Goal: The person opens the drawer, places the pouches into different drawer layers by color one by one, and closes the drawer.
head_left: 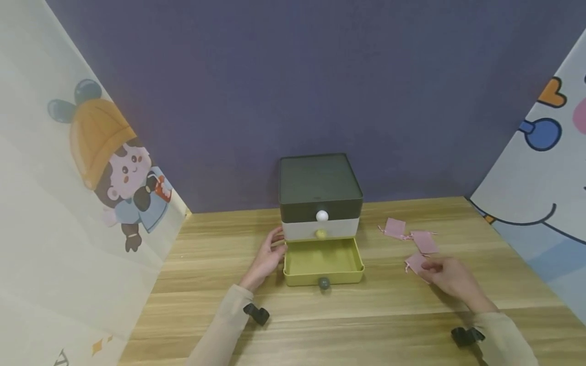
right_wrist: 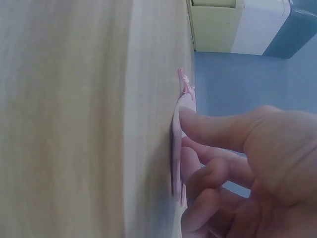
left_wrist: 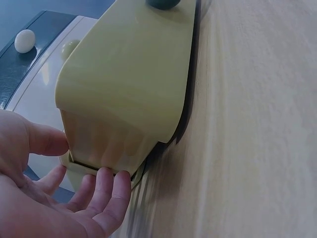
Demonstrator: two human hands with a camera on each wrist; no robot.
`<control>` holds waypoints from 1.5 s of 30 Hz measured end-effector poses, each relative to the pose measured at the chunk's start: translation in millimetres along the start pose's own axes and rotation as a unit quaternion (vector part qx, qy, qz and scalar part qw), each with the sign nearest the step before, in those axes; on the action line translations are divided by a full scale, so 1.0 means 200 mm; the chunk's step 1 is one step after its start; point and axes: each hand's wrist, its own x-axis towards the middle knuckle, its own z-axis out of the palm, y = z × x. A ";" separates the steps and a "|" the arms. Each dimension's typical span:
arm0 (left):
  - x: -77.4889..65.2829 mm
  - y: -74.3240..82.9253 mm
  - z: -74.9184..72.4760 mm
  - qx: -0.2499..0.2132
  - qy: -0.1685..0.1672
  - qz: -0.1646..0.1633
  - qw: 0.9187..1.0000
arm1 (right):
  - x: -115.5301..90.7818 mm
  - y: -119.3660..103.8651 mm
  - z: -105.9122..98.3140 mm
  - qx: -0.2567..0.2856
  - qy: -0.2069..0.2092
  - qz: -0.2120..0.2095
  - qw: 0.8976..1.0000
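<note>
A small drawer unit has its yellow-green bottom drawer pulled out, and the inside of that drawer is bare. My left hand is at the unit's left side. In the left wrist view, its fingertips touch the unit's side by the back of the drawer, and the thumb stays apart from the fingers. On the table to the right, my right hand pinches the edge of a pink drawstring pouch between thumb and fingers. The pouch lies flat or nearly so on the wood.
Two more pink pouches, one farther back and another closer, lie on the wooden table. Behind the unit stands a dark blue-grey panel. Printed walls, one left and one right, flank the table.
</note>
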 end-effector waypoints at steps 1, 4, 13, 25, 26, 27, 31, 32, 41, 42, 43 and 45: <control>0.00 0.00 0.00 0.003 0.000 -0.001 1.000 | 0.00 0.01 0.00 0.001 0.000 0.001 1.000; -0.01 -0.01 0.00 0.012 -0.003 -0.003 1.000 | 0.00 0.02 0.01 0.002 0.005 0.002 1.000; 0.00 -0.02 0.00 0.008 0.000 0.001 1.000 | -0.01 0.01 0.02 -0.006 0.022 -0.008 1.000; -0.02 -0.01 0.01 0.009 -0.003 -0.002 1.000 | -0.01 0.02 0.04 0.003 0.040 -0.014 0.999; -0.02 -0.01 0.01 0.008 -0.003 -0.004 1.000 | -0.01 0.02 0.04 0.003 0.042 -0.016 0.999; -0.01 -0.01 0.01 0.008 -0.004 -0.004 1.000 | -0.01 0.02 0.04 0.004 0.043 -0.017 0.999; -0.01 -0.01 0.00 0.006 -0.003 -0.002 1.000 | 0.00 0.01 0.04 0.004 0.051 -0.019 0.999; -0.01 -0.01 0.00 0.005 -0.002 -0.001 1.000 | 0.00 0.01 0.04 0.003 0.050 -0.018 0.999; 0.00 0.00 0.00 0.000 0.000 -0.001 1.000 | 0.00 -0.02 0.04 -0.002 0.055 -0.025 0.998; 0.00 0.00 0.00 0.000 0.000 0.000 1.000 | 0.00 -0.02 0.04 -0.002 0.058 -0.028 0.998; 0.00 0.00 0.00 0.000 0.000 0.000 1.000 | -0.01 -0.02 0.04 -0.002 0.059 -0.032 0.998; 0.00 0.00 0.00 -0.001 0.000 0.000 1.000 | -0.01 -0.02 0.04 -0.001 0.064 -0.040 0.997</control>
